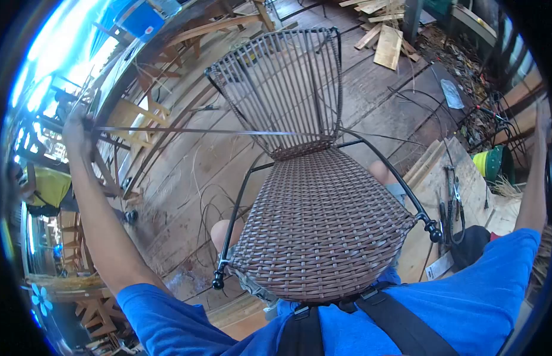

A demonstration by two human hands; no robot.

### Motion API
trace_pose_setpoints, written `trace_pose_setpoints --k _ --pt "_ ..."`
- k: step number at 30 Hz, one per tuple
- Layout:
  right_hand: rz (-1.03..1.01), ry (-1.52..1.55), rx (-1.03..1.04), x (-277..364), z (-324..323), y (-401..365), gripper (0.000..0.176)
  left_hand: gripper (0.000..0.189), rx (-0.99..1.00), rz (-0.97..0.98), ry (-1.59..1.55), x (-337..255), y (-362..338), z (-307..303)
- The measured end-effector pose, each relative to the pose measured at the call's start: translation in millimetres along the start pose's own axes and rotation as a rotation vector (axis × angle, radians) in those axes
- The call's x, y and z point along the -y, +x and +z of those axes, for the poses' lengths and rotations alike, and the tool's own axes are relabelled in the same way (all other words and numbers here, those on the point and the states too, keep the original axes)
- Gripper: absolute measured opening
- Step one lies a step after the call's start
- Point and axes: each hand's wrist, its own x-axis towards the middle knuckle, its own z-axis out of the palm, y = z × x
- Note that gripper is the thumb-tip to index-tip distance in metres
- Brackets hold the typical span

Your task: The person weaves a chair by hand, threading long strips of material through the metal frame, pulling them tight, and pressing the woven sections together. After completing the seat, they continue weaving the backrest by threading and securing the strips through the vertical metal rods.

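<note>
A brown wicker chair rests on my lap, its woven seat (pixel 323 231) toward me. The backrest (pixel 282 89) has lengthwise strands, with cross-weaving only at its base. The chair's black metal frame (pixel 400 178) ends in round knobs at both front corners. My left hand (pixel 79 124) is stretched far out to the left, closed on a long flat wicker strand (pixel 187 130). That strand runs taut from the base of the backrest to the hand. Out at the right edge, my right hand (pixel 543 115) is raised; its fingers are too dark and distorted to make out.
Pliers (pixel 455 193) and other tools lie on a wooden board (pixel 421 225) at my right. A green and yellow bucket (pixel 492 163) stands beyond. Wood scraps (pixel 388 44) are piled on the plank floor (pixel 371 89). At left, a person in a yellow top (pixel 50 187) is nearby.
</note>
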Motion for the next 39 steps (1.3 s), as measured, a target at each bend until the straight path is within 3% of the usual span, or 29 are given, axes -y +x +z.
trace_pose_setpoints --k 1,3,4,6,7,8,9,10,12,13,14,16,17,19,21,22,23,24,25,26,28,29,30,31,33,34,36,37,39 --pt "0.000 0.050 0.059 5 12 -4 0.039 0.036 -0.008 -0.029 -0.030 -2 7 -25" --pt "-0.038 0.330 0.007 49 21 2 0.045 0.037 -0.040 0.104 0.444 -26 8 -25" --pt "-0.099 0.530 -0.080 88 6 8 0.048 0.037 -0.062 0.266 0.942 -51 -3 13" --pt "-0.395 0.809 -0.046 185 -50 37 0.040 0.032 0.232 0.591 0.835 -113 -68 111" --pt "-0.400 1.011 -0.039 222 -149 -5 0.042 0.035 0.398 0.803 0.643 -129 -99 151" --pt "-0.409 1.222 -0.030 259 -248 -47 0.044 0.034 0.364 0.998 0.909 -146 -117 190" --pt "-0.422 1.423 -0.023 297 -347 -90 0.048 0.037 0.486 1.071 0.850 -149 -122 217" --pt "-0.415 1.785 0.314 307 -406 -133 0.055 0.032 0.488 1.081 0.889 -160 -134 230" --pt "-0.661 2.044 0.828 320 -460 -168 0.057 0.022 0.502 1.091 0.961 -195 -157 245" --pt "-0.851 2.079 0.952 304 -462 -170 0.057 0.018 0.512 1.102 0.995 -201 -160 250" --pt "-1.041 2.091 1.092 288 -465 -172 0.057 0.016 0.585 0.694 0.529 -194 -146 245" --pt "-1.012 1.659 0.587 286 -425 -162 0.048 0.038 0.696 0.432 0.201 -128 -99 197" --pt "-0.930 1.368 0.310 283 -388 -147 0.044 0.037 0.554 0.458 0.500 -116 -87 174" --pt "-0.754 0.987 0.060 255 -304 -105 0.037 0.034 0.316 0.533 0.892 -73 -55 113" --pt "-0.636 0.922 0.189 210 -245 -82 0.034 0.037 0.175 0.601 1.202 6 -7 17" --pt "-0.673 0.881 -0.042 169 -143 -39 0.034 0.041 0.198 0.575 1.011 37 0 -32" --pt "-0.511 0.667 -0.027 127 -99 -27 0.034 0.042 0.202 0.206 0.936 52 8 -79" --pt "-0.499 0.484 -0.095 87 -54 -20 0.033 0.043 0.138 0.135 1.028 69 5 -124" --pt "-0.383 0.083 0.029 58 -9 -11 0.034 0.043 0.069 0.064 1.120 89 7 -159" --pt "-0.336 -0.342 0.178 43 0 -18 0.034 0.043 0.047 0.170 1.067 83 -3 -149" --pt "-0.259 0.032 0.263 61 50 7 0.037 0.045 0.011 0.380 0.971 52 -33 -91" --pt "-0.298 0.214 0.262 79 81 35 0.040 0.041 0.136 0.506 1.137 37 -27 -47" --pt "-0.412 0.532 0.129 139 -9 9 0.045 0.038 0.252 0.654 1.281 23 -20 -4" --pt "-0.457 0.727 0.088 201 -74 -1 0.049 0.035 0.449 0.871 0.793 25 -22 46" --pt "-0.785 1.025 -0.056 297 -209 -29 0.051 0.031 0.494 0.803 0.887 -66 -103 160" --pt "-0.802 1.208 -0.004 327 -273 -63 0.050 0.029 0.433 0.893 0.944 -95 -138 199" --pt "-0.701 1.574 0.372 341 -410 -158 0.048 0.016 0.638 0.827 1.384 -154 -169 242" --pt "-0.674 1.620 0.492 339 -443 -180 0.048 0.017 0.687 0.815 1.504 -170 -174 252" --pt "-0.566 1.550 0.544 330 -467 -196 0.049 0.018 0.542 0.904 1.363 -165 -164 253"
